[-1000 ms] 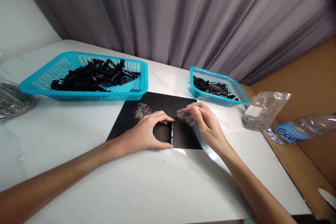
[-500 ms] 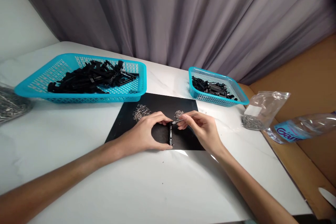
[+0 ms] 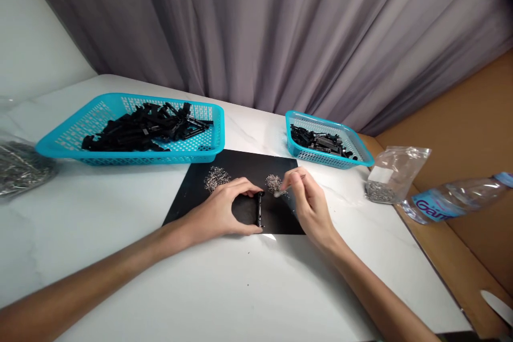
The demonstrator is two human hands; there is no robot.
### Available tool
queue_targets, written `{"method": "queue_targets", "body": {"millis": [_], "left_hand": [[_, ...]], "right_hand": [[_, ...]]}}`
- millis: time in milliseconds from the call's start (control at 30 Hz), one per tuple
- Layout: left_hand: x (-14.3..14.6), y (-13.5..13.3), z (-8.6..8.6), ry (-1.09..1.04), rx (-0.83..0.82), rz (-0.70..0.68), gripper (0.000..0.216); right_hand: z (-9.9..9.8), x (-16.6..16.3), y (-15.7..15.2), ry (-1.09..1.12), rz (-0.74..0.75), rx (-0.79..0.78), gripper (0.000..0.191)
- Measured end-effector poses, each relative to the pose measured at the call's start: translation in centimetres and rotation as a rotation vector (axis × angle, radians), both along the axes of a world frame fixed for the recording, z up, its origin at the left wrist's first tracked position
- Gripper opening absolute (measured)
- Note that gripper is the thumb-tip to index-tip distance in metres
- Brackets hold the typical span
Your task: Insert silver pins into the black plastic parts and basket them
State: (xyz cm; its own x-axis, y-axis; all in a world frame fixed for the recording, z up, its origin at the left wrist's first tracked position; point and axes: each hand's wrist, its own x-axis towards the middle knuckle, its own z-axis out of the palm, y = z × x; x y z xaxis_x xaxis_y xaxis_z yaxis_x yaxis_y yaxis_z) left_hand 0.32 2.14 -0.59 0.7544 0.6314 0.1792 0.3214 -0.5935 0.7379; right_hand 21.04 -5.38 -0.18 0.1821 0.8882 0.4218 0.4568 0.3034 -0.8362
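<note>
The left hand [image 3: 222,209] has thumb and forefinger clamped on the ends of a slim black clip [image 3: 259,209], lying on the black mat [image 3: 240,163] at the hand's 3 o'clock. The right hand [image 3: 308,202], at the clip's 3 o'clock, has its fingertips pinched together on a thin silvery pin [image 3: 277,193]. The pin's tip meets a pile of metal bits [image 3: 273,181] at the clip's 1 o'clock, while a large blue basket [image 3: 120,159] stands at 10 o'clock and a small blue basket [image 3: 320,157] at 2 o'clock.
</note>
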Motion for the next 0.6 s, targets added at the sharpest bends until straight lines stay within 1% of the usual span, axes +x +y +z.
{"method": "queue_targets", "body": {"millis": [33, 100, 200, 233, 300, 333, 367, 400, 433, 467, 500, 533, 567, 600], "left_hand": [[0.0, 0.0, 0.0, 0.004, 0.000, 0.004, 0.054], [-0.1, -0.2, 0.0, 0.020, 0.003, 0.017, 0.053], [-0.3, -0.7, 0.3, 0.048, 0.000, 0.044, 0.051], [-0.4, -0.9, 0.4, 0.046, 0.005, 0.056, 0.053], [-0.6, -1.0, 0.8, 0.025, 0.036, 0.073, 0.066], [-0.8, -0.9, 1.2, 0.009, 0.070, 0.084, 0.071], [-1.2, -0.5, 1.6, -0.009, 0.118, 0.102, 0.072], [-1.7, 0.1, 2.1, -0.023, 0.183, 0.130, 0.066], [-2.5, 0.9, 2.7, -0.032, 0.260, 0.176, 0.054], [-3.4, 2.0, 3.4, -0.028, 0.343, 0.234, 0.038], [-4.6, 3.2, 4.1, -0.007, 0.429, 0.304, 0.028], [-5.9, 4.5, 4.8, 0.054, 0.482, 0.382, 0.024], [-7.3, 5.9, 5.4, 0.127, 0.509, 0.470, 0.024], [-8.7, 7.3, 5.9, 0.210, 0.516, 0.536, 0.024]], "right_hand": [[0.1, -0.2, -0.1, -0.035, -0.037, 0.017, 0.040], [0.0, -0.7, -0.4, -0.107, -0.043, -0.028, 0.038], [-0.7, -2.0, -0.9, -0.298, 0.027, -0.142, 0.018], [-1.0, -2.3, -1.1, -0.352, 0.031, -0.143, 0.017], [-1.5, -2.5, -1.1, -0.414, 0.002, -0.106, 0.014], [-1.5, -2.1, -0.9, -0.433, -0.023, -0.070, 0.011], [-1.4, -1.5, -0.7, -0.450, -0.058, -0.030, 0.012], [-1.2, -0.6, -0.3, -0.466, -0.105, 0.014, 0.014], [-0.9, 0.7, 0.3, -0.493, -0.165, 0.077, 0.017], [-0.5, 2.1, 0.9, -0.536, -0.251, 0.157, 0.021], [-0.1, 3.7, 1.6, -0.598, -0.347, 0.227, 0.025], [0.2, 5.4, 2.3, -0.665, -0.480, 0.285, 0.030], [0.4, 7.0, 3.0, -0.735, -0.592, 0.302, 0.033], [0.6, 8.4, 3.7, -0.802, -0.662, 0.293, 0.035]]}}
